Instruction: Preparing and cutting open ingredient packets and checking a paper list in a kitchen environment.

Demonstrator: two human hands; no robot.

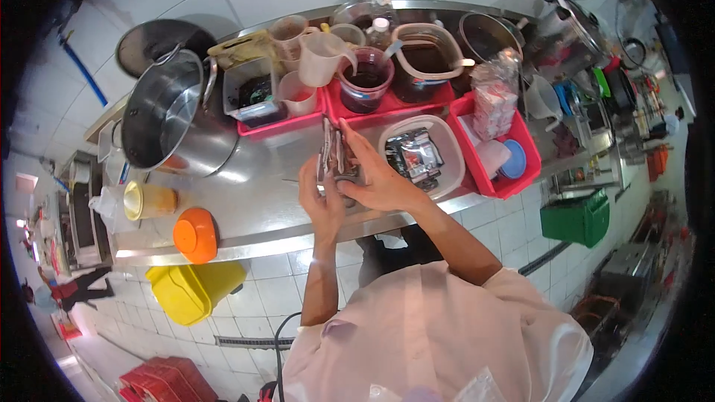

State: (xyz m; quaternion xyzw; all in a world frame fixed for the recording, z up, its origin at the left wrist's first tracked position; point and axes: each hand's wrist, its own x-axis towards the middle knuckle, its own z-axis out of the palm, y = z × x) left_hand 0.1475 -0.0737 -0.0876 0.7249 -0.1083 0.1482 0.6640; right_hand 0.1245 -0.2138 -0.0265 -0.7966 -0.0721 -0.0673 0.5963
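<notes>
My left hand (322, 194) and my right hand (380, 176) hold a small stack of dark packets (333, 153) upright between them, above the stainless steel worktop (262, 178). The fingers of both hands press on the stack from either side. Just right of my right hand, a translucent white plastic tub (455, 164) holds more dark and silvery packets (416, 153). Behind the hands, a pinkish tub of dark liquid (366, 79) and a larger square tub of dark liquid (423, 58) stand in pink trays.
A large steel pot (167, 111), a yellow-lidded container (148, 201) and an orange bowl (194, 234) stand on the left. Measuring jugs (321, 58) line the back. A pink bin (522, 176) with cups is on the right. A yellow bin (192, 290) is below.
</notes>
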